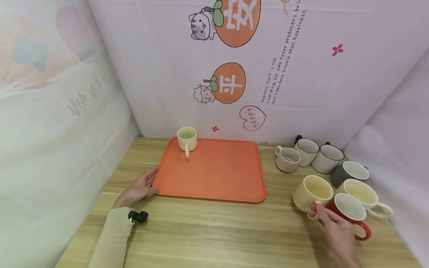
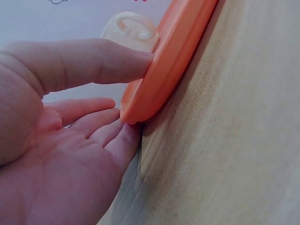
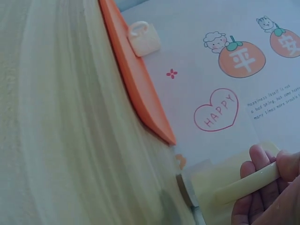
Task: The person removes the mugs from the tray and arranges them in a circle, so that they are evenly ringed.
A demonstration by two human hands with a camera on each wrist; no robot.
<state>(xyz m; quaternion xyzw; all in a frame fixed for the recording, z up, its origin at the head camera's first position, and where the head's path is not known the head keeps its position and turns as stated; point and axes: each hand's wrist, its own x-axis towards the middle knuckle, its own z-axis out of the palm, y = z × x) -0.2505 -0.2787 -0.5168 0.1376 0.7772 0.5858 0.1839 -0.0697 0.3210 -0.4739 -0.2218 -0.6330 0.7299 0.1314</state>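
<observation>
My right hand (image 1: 338, 232) pinches the handle of a pale yellow mug (image 1: 303, 196), its thumb on top and fingers curled underneath. In the right wrist view that handle (image 3: 251, 183) passes between thumb and fingers. At the left, my left hand (image 1: 139, 188) touches the near left corner of an orange tray (image 1: 214, 171). Its fingers are nearly straight along the tray's side, with the thumb (image 2: 108, 63) at the rim. A cream mug (image 1: 187, 139) stands upright at the tray's far left corner, handle toward me.
Right of the tray stand a small light cup (image 1: 287, 160), two white mugs with dark rims (image 1: 306, 156), a dark grey mug (image 1: 338, 175), another yellow mug (image 1: 372, 199) and a red mug (image 1: 343, 211). A printed cloth (image 1: 301, 74) hangs behind the wooden table (image 1: 207, 230).
</observation>
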